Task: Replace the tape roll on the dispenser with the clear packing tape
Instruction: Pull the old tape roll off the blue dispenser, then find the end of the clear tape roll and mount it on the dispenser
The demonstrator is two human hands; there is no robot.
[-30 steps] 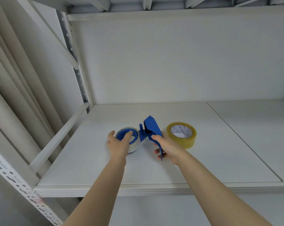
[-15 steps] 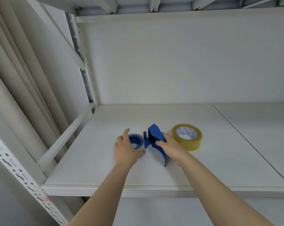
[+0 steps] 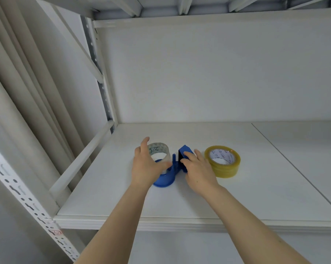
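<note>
A blue tape dispenser [image 3: 165,180] lies on the white shelf [image 3: 256,187]. My left hand [image 3: 146,164] grips a whitish, nearly clear tape roll [image 3: 160,150], tilted and raised above the dispenser's round blue hub. My right hand [image 3: 196,168] presses down on the dispenser's blue handle part [image 3: 185,150], holding it against the shelf. A yellowish clear packing tape roll [image 3: 222,161] with a white printed core lies flat just right of my right hand, untouched.
The shelf has a white back wall [image 3: 199,73], a metal upright [image 3: 100,73] and a slanted side rail [image 3: 81,161] on the left. A seam [image 3: 294,168] splits the shelf board to the right. The front edge [image 3: 180,223] runs below my forearms.
My left hand has lifted the whitish roll up off the dispenser's hub; before, the roll sat on it. My right hand stays on the dispenser's handle. The camera moved closer.
</note>
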